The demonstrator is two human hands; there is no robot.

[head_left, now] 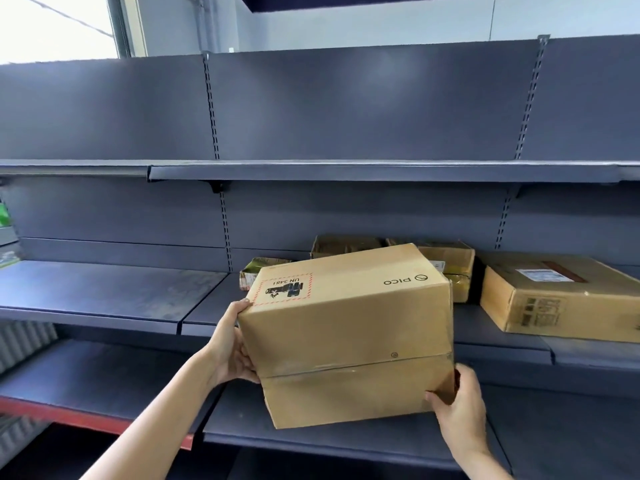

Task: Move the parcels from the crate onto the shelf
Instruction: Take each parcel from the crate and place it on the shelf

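A brown cardboard parcel (346, 327) printed with "PICO" and a red-bordered UN 3481 label hangs tilted in front of the dark grey middle shelf (114, 292). My left hand (232, 344) grips its left side. At its lower right corner, my right hand (457, 410) holds it from below. Behind it on the same shelf lie several parcels: a flat brown box (561, 296) at the right, a taped box (450, 265), another brown box (346, 244) at the back, and a small crumpled packet (258, 268). The crate is out of view.
An upper shelf (346, 170) runs across at mid-height with slotted uprights behind it. A lower shelf (346, 441) juts out below the parcel, with a red-edged board (69, 415) at the lower left. A window is at the top left.
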